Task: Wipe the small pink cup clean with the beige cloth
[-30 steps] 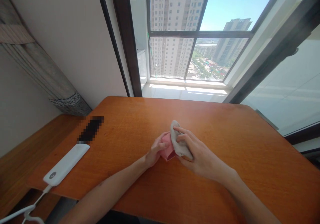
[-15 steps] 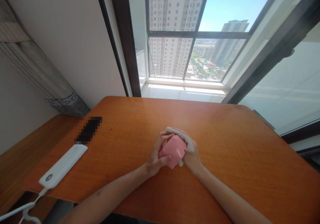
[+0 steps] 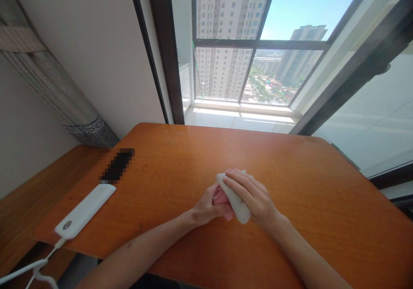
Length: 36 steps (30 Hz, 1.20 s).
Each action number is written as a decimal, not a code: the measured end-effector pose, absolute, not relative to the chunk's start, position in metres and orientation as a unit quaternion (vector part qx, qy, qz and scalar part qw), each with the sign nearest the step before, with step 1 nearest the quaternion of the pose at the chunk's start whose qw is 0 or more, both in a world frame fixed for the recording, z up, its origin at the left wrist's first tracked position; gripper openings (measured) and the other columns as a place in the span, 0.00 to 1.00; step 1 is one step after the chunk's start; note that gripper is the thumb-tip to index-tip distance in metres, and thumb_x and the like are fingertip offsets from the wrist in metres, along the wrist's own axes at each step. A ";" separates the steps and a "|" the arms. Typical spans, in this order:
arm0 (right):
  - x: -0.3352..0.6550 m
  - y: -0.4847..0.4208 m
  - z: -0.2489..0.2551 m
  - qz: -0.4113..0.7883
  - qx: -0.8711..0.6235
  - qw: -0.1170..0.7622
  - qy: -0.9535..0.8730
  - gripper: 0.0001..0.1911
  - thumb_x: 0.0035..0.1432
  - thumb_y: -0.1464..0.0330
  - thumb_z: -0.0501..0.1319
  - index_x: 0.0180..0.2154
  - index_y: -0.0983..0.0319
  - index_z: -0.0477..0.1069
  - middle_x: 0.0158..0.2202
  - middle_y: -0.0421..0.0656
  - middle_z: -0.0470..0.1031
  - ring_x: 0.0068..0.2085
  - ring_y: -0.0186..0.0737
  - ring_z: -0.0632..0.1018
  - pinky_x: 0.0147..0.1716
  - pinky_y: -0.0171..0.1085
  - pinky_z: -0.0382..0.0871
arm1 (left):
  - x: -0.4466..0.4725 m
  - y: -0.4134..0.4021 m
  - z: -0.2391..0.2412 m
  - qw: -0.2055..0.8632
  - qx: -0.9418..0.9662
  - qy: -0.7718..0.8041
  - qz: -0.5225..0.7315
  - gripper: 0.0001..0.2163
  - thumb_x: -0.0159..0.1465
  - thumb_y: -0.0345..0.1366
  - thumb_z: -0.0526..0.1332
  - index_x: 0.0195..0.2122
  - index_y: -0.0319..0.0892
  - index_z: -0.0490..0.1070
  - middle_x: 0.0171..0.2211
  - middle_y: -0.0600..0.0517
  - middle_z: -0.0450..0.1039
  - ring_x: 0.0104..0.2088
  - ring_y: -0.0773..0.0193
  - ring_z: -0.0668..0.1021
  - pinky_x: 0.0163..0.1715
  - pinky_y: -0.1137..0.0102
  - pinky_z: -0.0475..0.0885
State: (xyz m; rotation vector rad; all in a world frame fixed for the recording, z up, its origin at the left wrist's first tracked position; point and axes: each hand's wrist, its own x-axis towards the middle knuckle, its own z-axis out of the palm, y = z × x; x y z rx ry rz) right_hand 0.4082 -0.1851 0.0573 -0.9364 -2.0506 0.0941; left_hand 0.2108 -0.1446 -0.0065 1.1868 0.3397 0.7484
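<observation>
Above the front middle of the wooden table (image 3: 174, 168), my left hand (image 3: 208, 205) grips a pink angular object (image 3: 222, 198), thumb on its near side. Its exact kind does not show, as most of it is covered. A whitish cloth (image 3: 237, 201), folded thick, lies over its top and right side. My right hand (image 3: 254, 194) is closed over the cloth, fingers bent across it and pressing it to the pink object. Both hands are close together, with the object between them.
At the table's left lies a white power strip (image 3: 85, 211) with a white cable (image 3: 40, 265) running off the edge. Behind it is a dark pixelated patch (image 3: 118, 166). A tied curtain (image 3: 74, 99) hangs at left; a window (image 3: 258, 44) stands beyond the table.
My right hand has come over the top with the cloth, which now hides most of the pink object. Earlier, its broad face showed, with the cloth behind and to the right.
</observation>
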 end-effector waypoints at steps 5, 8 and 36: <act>0.392 -0.181 0.045 0.225 -0.457 0.515 -0.690 0.25 0.67 0.68 0.64 0.63 0.52 0.77 0.62 0.45 0.81 0.58 0.53 0.84 0.59 0.48 0.81 | 0.209 -0.144 0.001 0.664 0.587 0.107 0.451 0.45 0.56 0.62 0.75 0.68 0.46 0.62 0.63 0.39 0.70 0.61 0.41 0.74 0.61 0.51 0.72; 0.388 -0.178 0.041 0.286 -0.479 0.523 -0.644 0.21 0.65 0.67 0.64 0.58 0.52 0.81 0.58 0.44 0.84 0.55 0.53 0.86 0.54 0.47 0.84 | 0.209 -0.141 0.004 0.657 0.609 0.080 0.437 0.46 0.56 0.61 0.75 0.69 0.47 0.60 0.66 0.37 0.67 0.64 0.40 0.72 0.64 0.48 0.68; 0.403 -0.179 0.036 0.050 -0.464 0.499 -0.730 0.24 0.74 0.68 0.60 0.68 0.53 0.72 0.66 0.46 0.78 0.65 0.53 0.80 0.66 0.51 0.75 | 0.207 -0.141 0.001 0.551 0.697 0.198 0.415 0.42 0.58 0.58 0.74 0.70 0.48 0.65 0.71 0.41 0.62 0.74 0.36 0.62 0.69 0.46 0.68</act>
